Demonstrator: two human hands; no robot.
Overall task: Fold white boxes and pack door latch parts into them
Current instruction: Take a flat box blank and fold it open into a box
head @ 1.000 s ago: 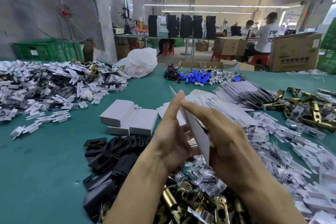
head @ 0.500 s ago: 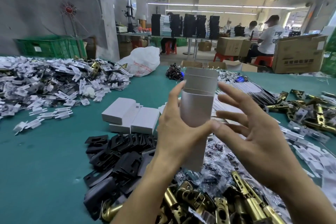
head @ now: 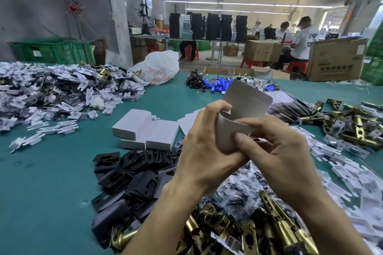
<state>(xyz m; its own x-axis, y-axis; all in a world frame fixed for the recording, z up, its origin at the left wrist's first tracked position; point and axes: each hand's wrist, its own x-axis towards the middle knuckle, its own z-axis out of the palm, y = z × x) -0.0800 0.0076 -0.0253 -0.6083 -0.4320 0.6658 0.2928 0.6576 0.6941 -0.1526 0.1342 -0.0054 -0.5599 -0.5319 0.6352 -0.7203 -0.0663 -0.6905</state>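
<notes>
On the teal tabletop (head: 51, 172), finished white boxes (head: 145, 128) lie left of centre, with black plates (head: 134, 170) heaped just in front of them. The left grip (head: 203, 157) curls round the lower left side of a half-formed white box (head: 242, 107) held above the piles. The right grip (head: 286, 155) pinches its near panel, thumb on the front. The box stands roughly upright between both grips, rounded flap open on top; tucking flaps looks next. The brass latches (head: 269, 232) lie directly below, nearer the right grip. The red print on the white bag (head: 159, 68) and the characters on the carton (head: 335, 60) are too blurred to read.
</notes>
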